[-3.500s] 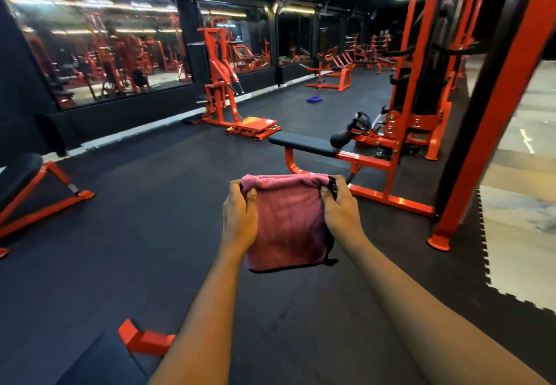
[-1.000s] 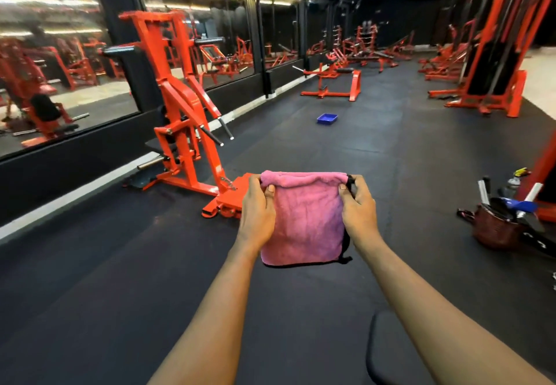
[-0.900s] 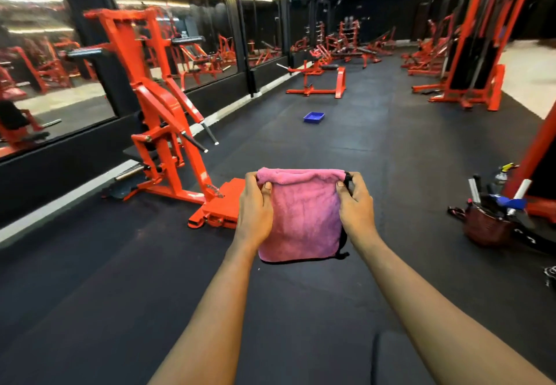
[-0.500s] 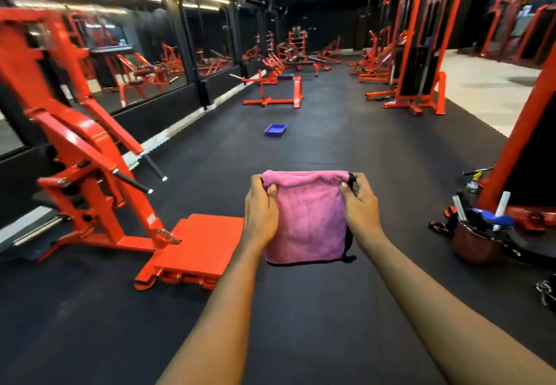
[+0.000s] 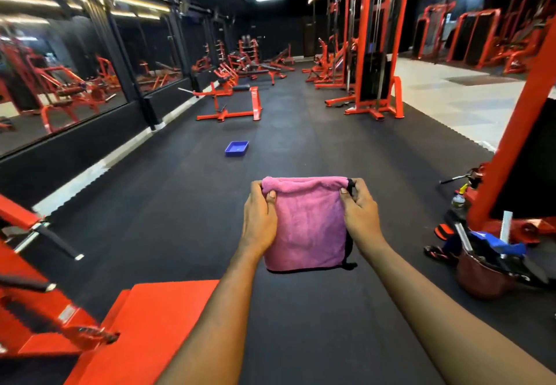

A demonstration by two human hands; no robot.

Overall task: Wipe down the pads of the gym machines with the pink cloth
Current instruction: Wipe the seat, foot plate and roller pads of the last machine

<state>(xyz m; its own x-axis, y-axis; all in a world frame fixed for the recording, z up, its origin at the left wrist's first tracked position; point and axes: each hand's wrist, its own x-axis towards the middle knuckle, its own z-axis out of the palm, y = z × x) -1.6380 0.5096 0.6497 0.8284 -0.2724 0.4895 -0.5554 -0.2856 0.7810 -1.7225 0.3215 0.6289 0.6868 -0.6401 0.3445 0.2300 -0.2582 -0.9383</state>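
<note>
The left hand [image 5: 259, 219] and right hand [image 5: 359, 211] pinch the pink cloth's [image 5: 305, 225] top corners, long axis hanging vertically.

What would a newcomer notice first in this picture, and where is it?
The folded pink cloth at the centre, pinched at its top corners by the left hand and right hand. Then the tall orange cable tower at the upper right and the orange footplate at the lower left. A blue tray lies on the black floor beyond the cloth.
</note>
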